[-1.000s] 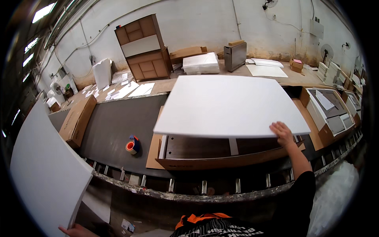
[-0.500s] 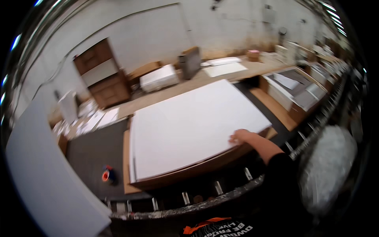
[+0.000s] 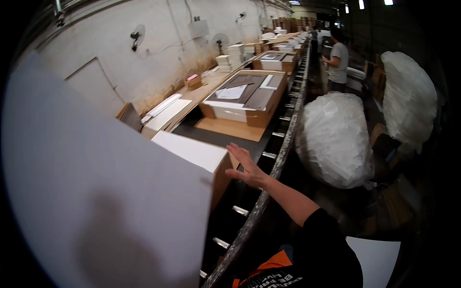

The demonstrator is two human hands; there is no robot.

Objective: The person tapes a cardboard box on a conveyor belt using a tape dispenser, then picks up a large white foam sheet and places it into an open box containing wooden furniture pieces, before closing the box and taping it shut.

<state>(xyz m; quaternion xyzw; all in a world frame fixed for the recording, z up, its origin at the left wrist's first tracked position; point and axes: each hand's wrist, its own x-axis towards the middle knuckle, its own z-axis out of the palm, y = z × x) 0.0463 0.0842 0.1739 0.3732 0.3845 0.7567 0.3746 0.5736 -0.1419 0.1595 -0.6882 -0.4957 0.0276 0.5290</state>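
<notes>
On the long bench (image 3: 225, 127) along the wall, a flat cardboard box topped by a white panel (image 3: 192, 150) lies nearest the person. The right hand (image 3: 246, 166) is open, fingers spread, palm resting against the near corner of that box; it grips nothing. A large white board (image 3: 96, 192) fills the left half of the view, held up close and tilted, hiding the bench beneath it. The left hand is out of sight behind or below that board, so its state can't be told.

Further along the bench sits a second open cardboard box (image 3: 247, 98) with grey and white sheets inside, standing on a brown cardboard sheet. More boxes and white stacks follow toward the far end. A metal rail with rollers (image 3: 283, 139) runs along the bench edge on the aisle side.

Right of the rail, two bulky bundles wrapped in clear plastic (image 3: 333, 139) sit on the floor, near each other. Another person in a grey shirt (image 3: 338, 60) stands well down the line, beside the rail. Wall fans (image 3: 138, 34) hang above the bench.
</notes>
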